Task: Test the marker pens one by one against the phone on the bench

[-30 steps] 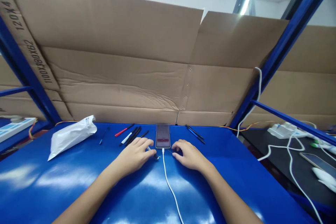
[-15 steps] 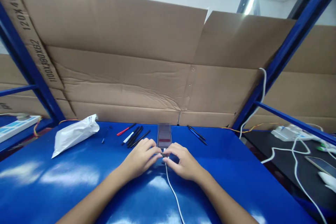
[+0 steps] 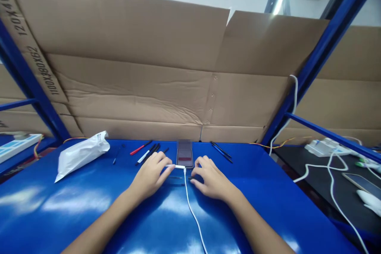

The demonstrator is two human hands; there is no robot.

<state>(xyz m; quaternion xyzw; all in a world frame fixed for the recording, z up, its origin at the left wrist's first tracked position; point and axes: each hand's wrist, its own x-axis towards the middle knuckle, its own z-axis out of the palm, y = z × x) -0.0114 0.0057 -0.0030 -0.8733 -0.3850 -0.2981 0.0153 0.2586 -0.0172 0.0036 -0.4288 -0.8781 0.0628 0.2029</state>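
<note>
One white pen [image 3: 174, 166] pinched in left hand [image 3: 150, 175], right hand [image 3: 210, 178] open beside phone [image 3: 185, 155].

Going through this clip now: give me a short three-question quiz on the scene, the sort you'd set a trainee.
1. Multiple choice: what does the left hand hold?
A) a white pen-like stick
B) a pair of scissors
C) a roll of tape

2. True or false: the white cable runs down the table from just below the phone, toward the person.

3. Fill in the blank: the crumpled white plastic bag lies on the blue table, to the ___ of the phone.

Key: 1. A; 2. True; 3. left
</note>
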